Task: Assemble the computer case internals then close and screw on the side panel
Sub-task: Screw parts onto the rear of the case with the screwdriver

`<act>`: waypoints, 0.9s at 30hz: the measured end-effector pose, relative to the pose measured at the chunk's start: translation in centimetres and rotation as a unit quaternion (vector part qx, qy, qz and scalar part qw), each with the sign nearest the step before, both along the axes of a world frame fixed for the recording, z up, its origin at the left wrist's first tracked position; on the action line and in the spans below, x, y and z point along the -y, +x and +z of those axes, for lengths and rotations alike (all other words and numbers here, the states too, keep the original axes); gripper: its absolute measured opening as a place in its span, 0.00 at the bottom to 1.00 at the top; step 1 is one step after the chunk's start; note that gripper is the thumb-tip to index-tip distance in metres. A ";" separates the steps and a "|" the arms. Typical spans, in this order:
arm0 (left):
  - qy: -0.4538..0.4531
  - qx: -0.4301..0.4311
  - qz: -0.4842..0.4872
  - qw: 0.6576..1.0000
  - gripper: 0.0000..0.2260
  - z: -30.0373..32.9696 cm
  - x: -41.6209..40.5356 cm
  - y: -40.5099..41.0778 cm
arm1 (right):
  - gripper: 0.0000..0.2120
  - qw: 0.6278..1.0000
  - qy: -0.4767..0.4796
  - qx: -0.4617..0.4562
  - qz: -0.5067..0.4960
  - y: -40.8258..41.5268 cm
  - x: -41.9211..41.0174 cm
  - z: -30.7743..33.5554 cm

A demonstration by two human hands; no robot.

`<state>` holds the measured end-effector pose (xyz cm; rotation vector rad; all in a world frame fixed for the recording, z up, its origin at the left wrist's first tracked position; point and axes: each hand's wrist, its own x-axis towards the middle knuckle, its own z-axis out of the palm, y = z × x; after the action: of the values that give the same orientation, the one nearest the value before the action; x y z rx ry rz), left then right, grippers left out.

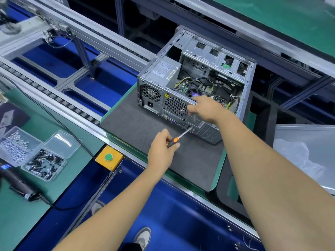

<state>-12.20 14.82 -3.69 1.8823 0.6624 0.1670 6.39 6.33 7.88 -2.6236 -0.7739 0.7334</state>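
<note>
A silver computer case (154, 87) lies on its side on a dark grey mat (137, 127), open side up, showing the motherboard, cables and power supply (165, 68). My left hand (162, 151) grips a screwdriver (178, 138) with a black and orange handle; its shaft points at the case's rear panel near the ports. My right hand (204, 108) rests on the rear top edge of the case by the fan grille, fingers curled over the rim. Whether it pinches a screw is hidden.
Clear trays of silver and black screws (30, 156) sit at the left on a green bench. A yellow box with a green button (109, 157) is at the conveyor edge. An electric driver (21, 187) lies lower left. A metal side panel (308, 142) lies at right.
</note>
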 end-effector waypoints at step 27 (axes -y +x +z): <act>-0.021 -0.026 -0.049 0.998 0.13 -2.5 0.1 0.7 | 0.17 0.999 0.012 -0.039 -0.010 -0.5 -0.2 0.8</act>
<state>-11.47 14.70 -6.23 1.8800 0.6028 0.0407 5.92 6.49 8.73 -2.5621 -0.7295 0.8101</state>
